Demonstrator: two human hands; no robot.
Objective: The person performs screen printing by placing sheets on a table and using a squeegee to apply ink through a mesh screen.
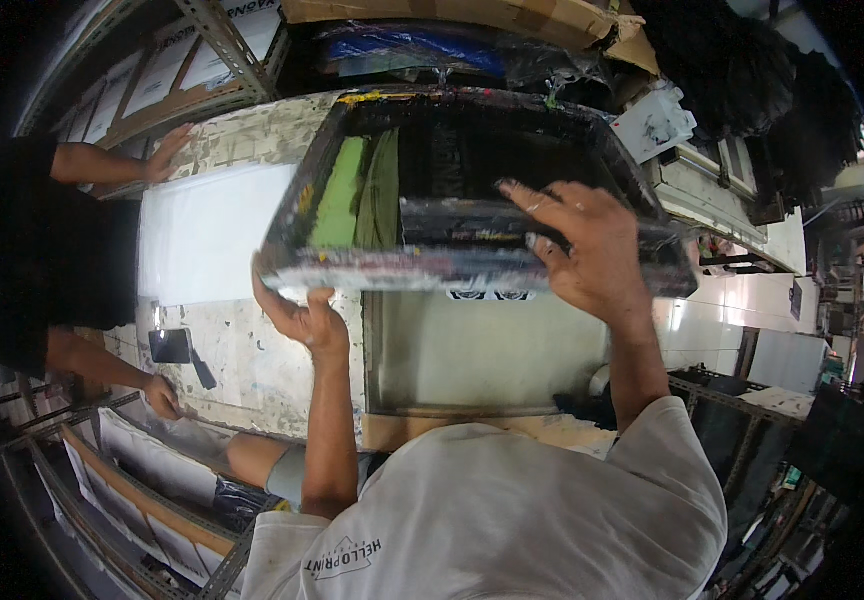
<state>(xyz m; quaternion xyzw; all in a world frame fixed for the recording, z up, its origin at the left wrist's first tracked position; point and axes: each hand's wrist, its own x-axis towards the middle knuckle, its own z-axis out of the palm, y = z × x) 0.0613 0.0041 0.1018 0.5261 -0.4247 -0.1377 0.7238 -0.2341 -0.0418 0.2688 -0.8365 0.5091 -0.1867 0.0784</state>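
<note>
My left hand (pixel 307 320) grips the near left corner of a screen-printing frame (pixel 432 268), whose near edge is raised above the table. The frame is ink-stained, with dark mesh and a bright green strip (pixel 342 195) inside its left part. Across the inside of the frame lies a dark squeegee (pixel 452 222). My right hand (pixel 587 245) is on its right part, fingers beyond it and thumb on the near side. Under the raised edge is a pale board (pixel 492 350), with two small dark printed marks (pixel 492 294) partly hidden by the frame.
At the left, another person (pixel 52 260) in dark clothing rests hands on the table beside a white sheet (pixel 214 230). A dark flat scraper-like tool (pixel 180 350) lies nearer. Cardboard (pixel 482 15) sits behind the frame; metal racks (pixel 222 50) stand at the far left.
</note>
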